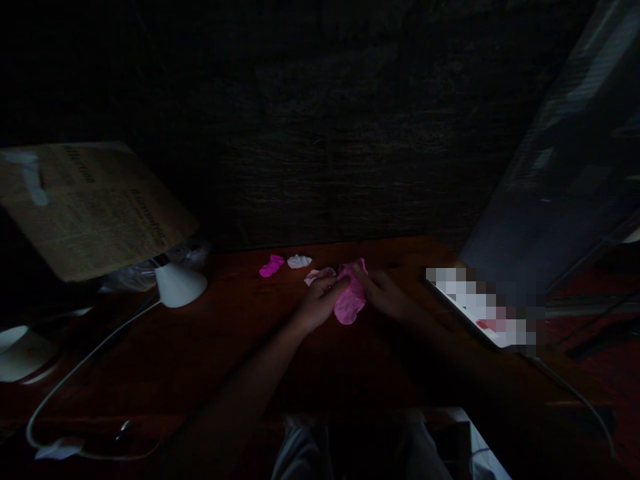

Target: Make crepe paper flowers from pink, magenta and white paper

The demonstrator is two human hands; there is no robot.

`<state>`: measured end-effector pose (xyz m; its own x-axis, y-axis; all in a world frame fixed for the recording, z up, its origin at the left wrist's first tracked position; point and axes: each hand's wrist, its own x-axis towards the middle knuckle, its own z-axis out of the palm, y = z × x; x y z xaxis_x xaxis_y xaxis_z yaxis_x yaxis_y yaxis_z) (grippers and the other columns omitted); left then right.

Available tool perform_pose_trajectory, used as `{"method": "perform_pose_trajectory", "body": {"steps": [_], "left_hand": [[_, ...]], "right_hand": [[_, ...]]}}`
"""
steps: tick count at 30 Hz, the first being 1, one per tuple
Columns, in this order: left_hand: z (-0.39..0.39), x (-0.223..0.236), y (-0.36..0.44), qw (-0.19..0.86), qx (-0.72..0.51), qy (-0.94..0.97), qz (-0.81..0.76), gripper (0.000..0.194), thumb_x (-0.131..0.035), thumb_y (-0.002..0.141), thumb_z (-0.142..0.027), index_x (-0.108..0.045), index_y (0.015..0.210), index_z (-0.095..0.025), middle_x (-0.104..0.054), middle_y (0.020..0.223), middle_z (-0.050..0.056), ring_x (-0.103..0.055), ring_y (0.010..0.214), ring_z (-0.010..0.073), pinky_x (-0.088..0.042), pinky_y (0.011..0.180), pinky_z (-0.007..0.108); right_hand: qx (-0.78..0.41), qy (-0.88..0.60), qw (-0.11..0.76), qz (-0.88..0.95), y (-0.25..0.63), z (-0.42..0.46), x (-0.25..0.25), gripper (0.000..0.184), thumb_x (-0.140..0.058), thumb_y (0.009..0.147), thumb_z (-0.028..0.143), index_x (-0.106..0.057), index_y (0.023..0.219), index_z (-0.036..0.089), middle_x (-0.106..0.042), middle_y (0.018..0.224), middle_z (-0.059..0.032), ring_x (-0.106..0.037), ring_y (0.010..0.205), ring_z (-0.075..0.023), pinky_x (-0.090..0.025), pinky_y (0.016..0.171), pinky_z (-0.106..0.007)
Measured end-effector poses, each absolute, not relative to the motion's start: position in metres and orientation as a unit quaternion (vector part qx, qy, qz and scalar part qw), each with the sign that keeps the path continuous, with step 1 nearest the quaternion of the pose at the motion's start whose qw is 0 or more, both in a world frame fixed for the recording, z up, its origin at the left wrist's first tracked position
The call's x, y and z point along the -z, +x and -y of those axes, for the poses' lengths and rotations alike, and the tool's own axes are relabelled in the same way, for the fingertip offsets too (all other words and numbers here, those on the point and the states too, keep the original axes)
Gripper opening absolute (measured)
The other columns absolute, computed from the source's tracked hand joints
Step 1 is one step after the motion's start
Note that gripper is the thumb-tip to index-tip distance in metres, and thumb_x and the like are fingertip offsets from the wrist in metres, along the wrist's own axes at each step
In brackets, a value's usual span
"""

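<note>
Between my two hands a small pink sock point(351, 300) is held up over the wooden table, its rounded end hanging down. My left hand point(321, 301) pinches its left side, thumb on top. On the other side my right hand point(379, 288) grips its upper right edge; shadow hides part of those fingers. Just behind my left hand lies a pale pink crumpled cloth piece point(318, 275), partly covered. Farther back on the table rest a white crumpled piece point(299, 261) and a bright magenta one point(271, 266), both sock-like.
At the left stands a lamp with a white base point(181, 285) and a printed shade point(100, 207), its cord running forward. A white cup-like object point(23, 353) is at the far left. A blurred-out flat device point(480, 310) lies on the right of the wooden table point(240, 333). A dark wall rises behind.
</note>
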<state>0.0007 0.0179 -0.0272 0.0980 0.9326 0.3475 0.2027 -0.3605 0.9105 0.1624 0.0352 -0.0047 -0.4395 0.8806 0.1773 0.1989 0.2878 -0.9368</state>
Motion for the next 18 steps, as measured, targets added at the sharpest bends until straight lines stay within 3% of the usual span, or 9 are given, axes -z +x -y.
{"method": "perform_pose_trajectory", "body": {"steps": [9, 18], "left_hand": [[-0.0157, 0.0262, 0.0036, 0.401, -0.493, 0.638, -0.435, 0.04, -0.06, 0.083, -0.05, -0.058, 0.062, -0.016, -0.045, 0.078, 0.002, -0.044, 0.078, 0.0161, -0.037, 0.069, 0.029], [-0.0142, 0.025, 0.0005, 0.339, -0.473, 0.695, -0.423, 0.03, -0.056, 0.085, -0.037, -0.056, 0.062, -0.017, -0.047, 0.076, 0.002, -0.046, 0.08, 0.0171, -0.038, 0.07, 0.03]], "right_hand": [[-0.405, -0.368, 0.386, 0.742, 0.1644, -0.0409, 0.0112, 0.057, -0.042, 0.087, 0.071, -0.052, 0.064, 0.019, -0.052, 0.061, -0.0001, -0.052, 0.061, -0.0149, -0.041, 0.058, -0.027], [-0.389, -0.377, 0.394, 0.743, 0.1644, -0.043, 0.0113, 0.056, -0.04, 0.089, 0.068, -0.059, 0.074, 0.017, -0.057, 0.068, -0.0008, -0.052, 0.063, -0.0144, -0.04, 0.059, -0.026]]}}
